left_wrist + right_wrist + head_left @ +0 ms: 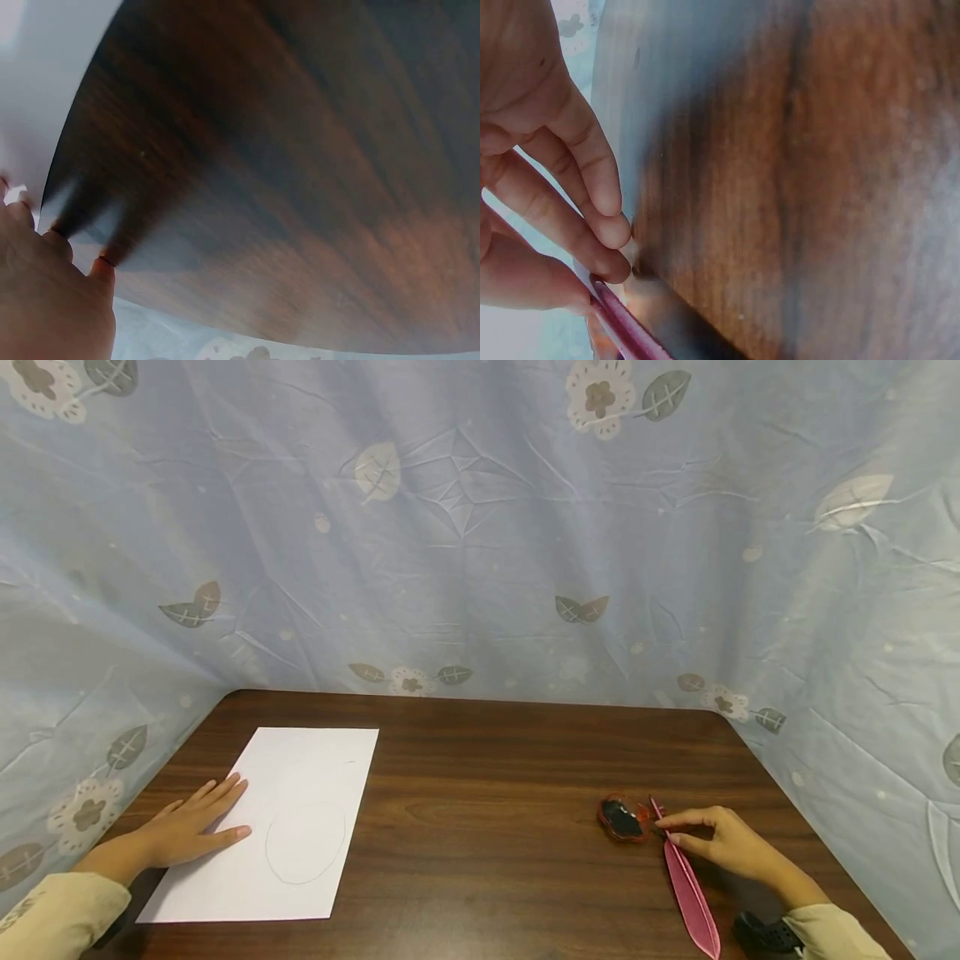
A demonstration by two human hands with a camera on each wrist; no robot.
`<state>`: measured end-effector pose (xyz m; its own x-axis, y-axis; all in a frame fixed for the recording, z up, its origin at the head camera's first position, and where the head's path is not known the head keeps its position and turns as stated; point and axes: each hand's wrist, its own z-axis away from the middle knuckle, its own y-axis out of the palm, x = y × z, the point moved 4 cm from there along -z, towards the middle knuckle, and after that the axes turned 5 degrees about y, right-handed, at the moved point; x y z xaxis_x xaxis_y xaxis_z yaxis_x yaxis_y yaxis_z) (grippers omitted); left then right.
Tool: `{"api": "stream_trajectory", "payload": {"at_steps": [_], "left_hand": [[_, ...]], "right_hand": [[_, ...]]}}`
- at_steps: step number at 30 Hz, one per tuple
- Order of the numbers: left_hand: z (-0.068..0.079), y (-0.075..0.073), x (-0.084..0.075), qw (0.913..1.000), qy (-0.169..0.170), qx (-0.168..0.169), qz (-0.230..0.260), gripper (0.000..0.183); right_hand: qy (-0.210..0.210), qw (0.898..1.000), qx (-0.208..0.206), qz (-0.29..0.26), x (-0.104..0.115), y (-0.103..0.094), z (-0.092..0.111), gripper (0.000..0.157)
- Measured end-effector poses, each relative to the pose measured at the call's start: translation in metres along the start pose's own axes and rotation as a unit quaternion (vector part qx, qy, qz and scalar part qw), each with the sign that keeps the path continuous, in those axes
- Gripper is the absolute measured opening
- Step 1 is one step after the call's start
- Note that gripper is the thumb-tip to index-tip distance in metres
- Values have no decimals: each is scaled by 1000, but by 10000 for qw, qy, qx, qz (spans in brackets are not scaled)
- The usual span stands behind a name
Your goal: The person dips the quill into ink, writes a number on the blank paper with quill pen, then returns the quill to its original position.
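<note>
In the head view a white sheet of paper lies at the left of the table, with a thin pencil-like oval outline and a short stroke on it. My left hand rests flat on the sheet's left edge, fingers spread. At the right, my right hand pinches the far part of a long narrow pink pouch between thumb and fingers. The right wrist view shows the thumb and fingertips at the pink edge. Just left of these fingertips sits a small red-rimmed object with a dark middle.
The brown wooden table has rounded far corners. A pale blue cloth printed with flowers and leaves hangs behind it and along both sides. A black band shows by my right wrist.
</note>
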<state>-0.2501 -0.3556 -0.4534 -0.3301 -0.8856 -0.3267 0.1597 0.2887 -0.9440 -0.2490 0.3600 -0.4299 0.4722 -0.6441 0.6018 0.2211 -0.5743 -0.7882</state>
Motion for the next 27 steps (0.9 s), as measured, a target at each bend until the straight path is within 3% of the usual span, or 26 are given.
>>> {"api": "stream_trajectory", "payload": {"at_steps": [27], "left_hand": [[-3, -2, -1, 9993, 20, 61, 372, 83]], "right_hand": [[133, 9999, -58, 26, 3, -5, -1, 25]]}}
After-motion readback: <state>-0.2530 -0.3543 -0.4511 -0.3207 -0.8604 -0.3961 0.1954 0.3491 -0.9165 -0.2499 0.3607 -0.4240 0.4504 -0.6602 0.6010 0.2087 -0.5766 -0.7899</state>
